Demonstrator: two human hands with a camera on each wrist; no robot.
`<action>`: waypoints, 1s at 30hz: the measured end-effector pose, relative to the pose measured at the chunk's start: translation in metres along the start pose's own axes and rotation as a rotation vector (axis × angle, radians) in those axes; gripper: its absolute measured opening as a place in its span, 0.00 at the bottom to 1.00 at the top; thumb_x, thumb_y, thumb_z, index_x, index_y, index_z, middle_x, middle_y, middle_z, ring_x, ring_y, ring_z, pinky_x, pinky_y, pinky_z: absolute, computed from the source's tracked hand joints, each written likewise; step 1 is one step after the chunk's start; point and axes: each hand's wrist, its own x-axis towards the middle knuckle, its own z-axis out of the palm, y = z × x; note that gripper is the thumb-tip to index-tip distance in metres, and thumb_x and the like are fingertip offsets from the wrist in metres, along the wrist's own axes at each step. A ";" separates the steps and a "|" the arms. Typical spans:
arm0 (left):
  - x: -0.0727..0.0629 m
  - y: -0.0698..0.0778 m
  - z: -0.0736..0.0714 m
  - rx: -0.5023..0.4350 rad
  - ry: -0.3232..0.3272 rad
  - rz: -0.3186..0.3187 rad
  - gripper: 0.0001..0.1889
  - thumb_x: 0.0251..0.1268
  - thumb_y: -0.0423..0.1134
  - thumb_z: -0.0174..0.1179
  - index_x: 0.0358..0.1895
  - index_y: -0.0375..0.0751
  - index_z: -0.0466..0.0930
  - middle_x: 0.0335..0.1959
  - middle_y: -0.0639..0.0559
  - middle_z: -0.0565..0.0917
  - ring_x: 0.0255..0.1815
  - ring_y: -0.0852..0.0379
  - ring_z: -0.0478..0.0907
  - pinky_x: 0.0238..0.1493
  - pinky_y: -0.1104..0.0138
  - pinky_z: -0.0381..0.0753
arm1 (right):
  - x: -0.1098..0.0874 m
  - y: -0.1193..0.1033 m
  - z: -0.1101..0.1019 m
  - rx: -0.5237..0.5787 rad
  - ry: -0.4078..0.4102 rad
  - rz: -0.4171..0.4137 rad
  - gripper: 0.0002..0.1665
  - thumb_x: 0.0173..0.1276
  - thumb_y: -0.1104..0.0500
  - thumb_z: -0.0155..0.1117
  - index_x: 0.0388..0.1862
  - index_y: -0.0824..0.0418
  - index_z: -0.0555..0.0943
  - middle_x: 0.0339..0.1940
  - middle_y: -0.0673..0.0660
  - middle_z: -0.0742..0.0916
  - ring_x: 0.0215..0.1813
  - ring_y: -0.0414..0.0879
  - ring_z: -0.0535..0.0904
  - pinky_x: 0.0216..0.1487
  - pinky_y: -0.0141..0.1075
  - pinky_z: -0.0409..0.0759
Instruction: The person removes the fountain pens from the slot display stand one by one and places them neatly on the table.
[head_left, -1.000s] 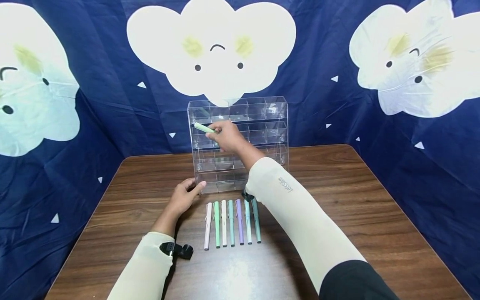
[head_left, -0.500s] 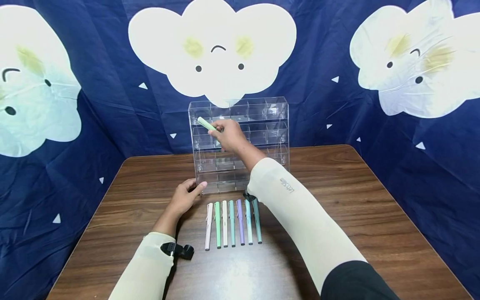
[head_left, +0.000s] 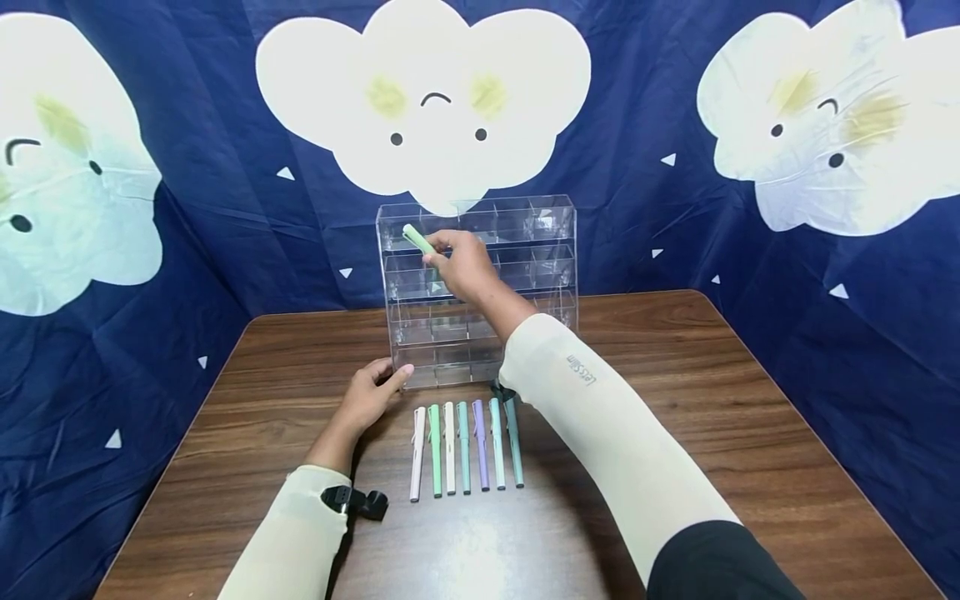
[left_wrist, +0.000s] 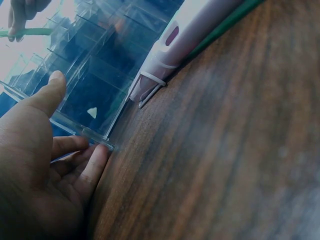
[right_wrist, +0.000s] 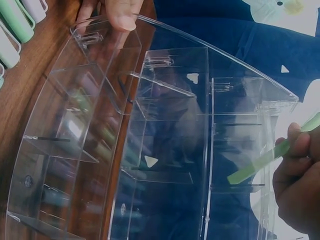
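A clear plastic rack with rows of compartments stands upright on the table. My right hand pinches a light green pen in front of the rack's upper left compartments. In the right wrist view the same pen slants, its lower end overlapping the rack. My left hand grips the rack's lower left corner, with the thumb on one side and the fingers on the other, as the left wrist view shows. Below the rack lie several capped pens in a row, among them a pink pen and a purple pen.
The brown wooden table carries the rack near its back edge. A dark blue curtain with white clouds hangs behind and at both sides. The right sleeve passes over the table right of the pens.
My right hand has risen slightly and moved right with the light green pen, which has turned from nearly flat to a steeper slant. The left hand stays at the rack's corner.
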 end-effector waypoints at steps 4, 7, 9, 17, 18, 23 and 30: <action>-0.001 0.000 0.000 0.002 0.002 -0.006 0.28 0.82 0.57 0.64 0.68 0.37 0.84 0.58 0.38 0.87 0.46 0.57 0.83 0.56 0.63 0.81 | -0.001 -0.002 -0.004 -0.006 0.048 -0.019 0.16 0.81 0.55 0.68 0.64 0.49 0.88 0.57 0.51 0.89 0.40 0.45 0.79 0.37 0.36 0.72; -0.001 0.000 0.000 -0.002 0.001 -0.002 0.28 0.82 0.57 0.64 0.67 0.37 0.84 0.56 0.38 0.87 0.44 0.57 0.83 0.55 0.64 0.82 | -0.001 -0.003 -0.007 0.005 0.076 -0.039 0.17 0.80 0.57 0.69 0.64 0.49 0.88 0.59 0.51 0.90 0.43 0.45 0.81 0.38 0.36 0.74; -0.001 0.001 0.000 -0.004 0.002 0.000 0.28 0.81 0.57 0.64 0.67 0.37 0.85 0.56 0.38 0.87 0.44 0.58 0.83 0.54 0.65 0.82 | -0.002 -0.003 -0.010 0.037 0.082 -0.049 0.17 0.80 0.58 0.69 0.64 0.49 0.88 0.61 0.53 0.90 0.42 0.47 0.83 0.37 0.36 0.76; -0.001 0.001 0.000 0.000 0.005 -0.004 0.28 0.82 0.57 0.64 0.68 0.36 0.84 0.59 0.37 0.87 0.48 0.56 0.84 0.56 0.63 0.82 | -0.010 -0.010 -0.022 0.155 0.109 -0.155 0.19 0.81 0.57 0.68 0.67 0.51 0.86 0.63 0.55 0.89 0.39 0.44 0.87 0.30 0.34 0.76; -0.001 0.001 0.000 0.001 0.006 -0.006 0.28 0.82 0.57 0.64 0.68 0.36 0.84 0.60 0.37 0.87 0.48 0.55 0.84 0.57 0.62 0.82 | -0.011 -0.011 -0.024 0.176 0.110 -0.169 0.19 0.81 0.57 0.68 0.67 0.51 0.86 0.62 0.55 0.89 0.35 0.45 0.86 0.29 0.35 0.76; -0.002 0.001 0.000 0.011 0.008 -0.005 0.30 0.82 0.57 0.63 0.70 0.36 0.83 0.61 0.36 0.87 0.51 0.50 0.85 0.60 0.58 0.82 | -0.020 -0.013 -0.032 0.246 0.121 -0.252 0.19 0.83 0.59 0.65 0.69 0.53 0.85 0.63 0.55 0.88 0.24 0.50 0.78 0.26 0.36 0.75; -0.002 0.002 0.001 0.001 0.005 -0.005 0.29 0.82 0.56 0.64 0.69 0.36 0.84 0.62 0.36 0.87 0.54 0.46 0.86 0.61 0.57 0.82 | -0.039 -0.012 -0.042 0.229 0.245 -0.482 0.17 0.83 0.63 0.66 0.66 0.62 0.86 0.48 0.61 0.95 0.18 0.42 0.76 0.23 0.34 0.73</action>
